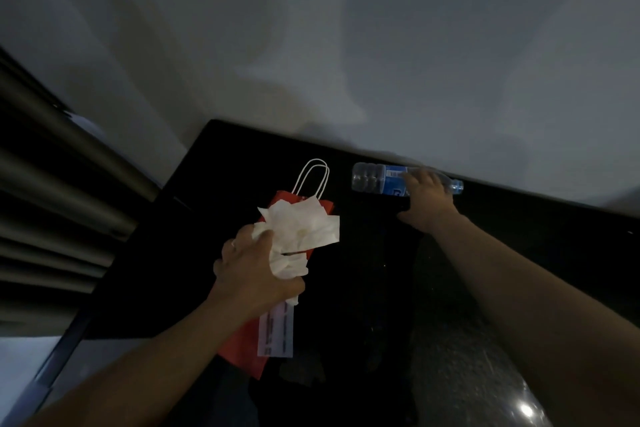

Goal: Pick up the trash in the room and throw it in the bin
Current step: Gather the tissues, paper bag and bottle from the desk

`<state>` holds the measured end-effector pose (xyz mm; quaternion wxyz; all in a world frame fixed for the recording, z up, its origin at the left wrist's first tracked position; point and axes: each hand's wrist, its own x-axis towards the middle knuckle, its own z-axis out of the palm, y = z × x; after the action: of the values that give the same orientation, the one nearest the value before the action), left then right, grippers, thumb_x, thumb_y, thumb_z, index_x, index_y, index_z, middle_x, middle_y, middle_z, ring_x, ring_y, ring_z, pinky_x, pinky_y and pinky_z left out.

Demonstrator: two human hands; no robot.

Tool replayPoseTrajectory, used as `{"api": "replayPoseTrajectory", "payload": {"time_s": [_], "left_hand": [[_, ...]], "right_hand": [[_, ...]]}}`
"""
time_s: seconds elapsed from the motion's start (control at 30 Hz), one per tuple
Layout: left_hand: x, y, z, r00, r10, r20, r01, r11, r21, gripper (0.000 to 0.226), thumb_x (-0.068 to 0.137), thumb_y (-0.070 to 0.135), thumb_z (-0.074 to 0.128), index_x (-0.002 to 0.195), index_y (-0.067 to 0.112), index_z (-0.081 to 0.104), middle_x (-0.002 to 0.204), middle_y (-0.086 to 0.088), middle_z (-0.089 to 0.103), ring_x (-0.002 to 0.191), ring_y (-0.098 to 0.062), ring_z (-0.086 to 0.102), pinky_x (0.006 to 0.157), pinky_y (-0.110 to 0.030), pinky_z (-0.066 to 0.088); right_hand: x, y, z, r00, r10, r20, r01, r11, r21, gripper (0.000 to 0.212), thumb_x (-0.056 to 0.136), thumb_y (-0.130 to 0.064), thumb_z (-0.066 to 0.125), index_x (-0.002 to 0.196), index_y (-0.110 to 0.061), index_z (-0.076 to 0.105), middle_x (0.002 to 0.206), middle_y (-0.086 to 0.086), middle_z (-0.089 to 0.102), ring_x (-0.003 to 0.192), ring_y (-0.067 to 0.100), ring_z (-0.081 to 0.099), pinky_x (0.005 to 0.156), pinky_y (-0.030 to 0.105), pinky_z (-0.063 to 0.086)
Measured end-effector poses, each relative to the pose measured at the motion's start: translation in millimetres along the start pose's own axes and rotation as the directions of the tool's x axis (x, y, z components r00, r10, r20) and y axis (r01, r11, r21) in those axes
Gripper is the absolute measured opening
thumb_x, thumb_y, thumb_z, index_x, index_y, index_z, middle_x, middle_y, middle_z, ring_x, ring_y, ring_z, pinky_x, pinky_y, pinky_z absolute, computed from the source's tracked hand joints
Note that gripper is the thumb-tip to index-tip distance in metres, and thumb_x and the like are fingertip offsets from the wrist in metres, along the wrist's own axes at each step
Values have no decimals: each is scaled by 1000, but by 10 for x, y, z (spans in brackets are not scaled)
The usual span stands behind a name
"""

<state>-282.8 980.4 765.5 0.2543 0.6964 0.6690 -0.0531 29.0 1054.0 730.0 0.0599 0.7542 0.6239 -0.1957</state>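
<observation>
Left hand (252, 274): fingers curled round crumpled tissues (301, 229), above red paper bag (242, 343). Right hand (427, 201): fingers seemingly wrapped over water bottle (369, 178) on desk (363, 260).

We see a plain grey-white wall (381, 28) that fills the upper half of the frame, with soft, blurry shadows on it. Below it a black glossy counter (519, 253) runs from the centre to the right edge and meets the wall. At the left of the frame there are dark horizontal slats (52, 166), like a blind. The room is dim. In the lower right a small bright reflection (526, 411) shines on the counter. In the lower left corner lies a pale surface (20, 364).
</observation>
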Motion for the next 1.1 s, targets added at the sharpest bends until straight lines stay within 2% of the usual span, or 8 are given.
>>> {"api": "replayPoseTrajectory", "payload": {"time_s": [0.13, 0.2, 0.33, 0.43, 0.6, 0.8, 0.97, 1.1], "left_hand": [[33, 13, 9, 1000, 10, -19, -10, 999, -35, 99, 52, 72, 56, 138, 31, 29, 149, 7, 9, 131, -27, 21, 106, -47, 31], [44, 32, 0, 1000, 10, -9, -11, 999, -39, 101, 50, 71, 54, 139, 30, 27, 149, 6, 9, 131, -27, 21, 106, -47, 31], [60, 58, 1, 999, 34, -19, -34, 999, -20, 101, 52, 72, 55, 139, 29, 28, 148, 5, 10, 130, -27, 23, 105, -46, 33], [56, 63, -4, 999, 47, -24, -47, 999, -6, 102, 52, 74, 55, 140, 29, 28, 148, 6, 11, 130, -27, 24, 105, -47, 33], [43, 73, -55, 998, 52, -35, -53, 999, -14, 106, 45, 77, 45, 138, 29, 28, 148, 5, 11, 129, -27, 23, 105, -48, 33], [1, 105, -83, 997, 60, -44, -61, 998, -18, 105, 49, 75, 50, 141, 29, 27, 149, 5, 9, 131, -27, 22, 106, -48, 32], [-29, 126, -198, 996, 69, -61, -72, 996, -58, 107, 46, 77, 48, 140, 30, 28, 148, 7, 10, 130, -26, 23, 104, -48, 35], [13, 217, -414, 986, 129, -109, -141, 984, -108, 100, 50, 75, 53, 137, 33, 29, 146, 8, 15, 128, -26, 26, 102, -49, 38]], "right_hand": [[-227, -7, 98, 963, -52, -263, 40, 998, -53, 64, 79, -30, 69, 136, -16, 43, 133, 12, 44, 127, 31, 38, 111, 51, 31], [-319, -2, 133, 943, -65, -326, 52, 998, -47, 60, 79, -32, 69, 132, -17, 46, 130, 11, 43, 126, 31, 37, 109, 48, 33], [-339, 49, 187, 994, -3, -111, 0, 1000, -24, 90, 76, -41, 73, 148, -22, 23, 155, 13, 16, 145, 35, 8, 116, 57, 14], [-346, 86, 280, 1000, 4, 29, -4, 1000, -7, 104, 73, -41, 77, 152, -24, 11, 158, 10, 11, 147, 34, 3, 116, 59, 8], [-420, 85, 404, 996, -6, 88, 7, 1000, -6, 103, 73, -39, 76, 152, -23, 12, 153, 10, 26, 144, 31, 18, 115, 61, 8], [-552, 84, 380, 999, -2, 32, 1, 999, 39, 74, 74, -42, 74, 136, -22, 38, 128, 6, 49, 121, 26, 47, 113, 53, 27], [-810, -11, 196, 987, 129, -91, -83, 914, 398, 66, 72, -50, 75, 123, -23, 43, 110, -3, 47, 96, 12, 52, 82, 31, 49], [-1175, -148, -141, 970, 237, -51, -111, 622, 775, 54, 75, -51, 73, 113, -26, 44, 101, -5, 56, 85, 10, 61, 62, 25, 50]]}}
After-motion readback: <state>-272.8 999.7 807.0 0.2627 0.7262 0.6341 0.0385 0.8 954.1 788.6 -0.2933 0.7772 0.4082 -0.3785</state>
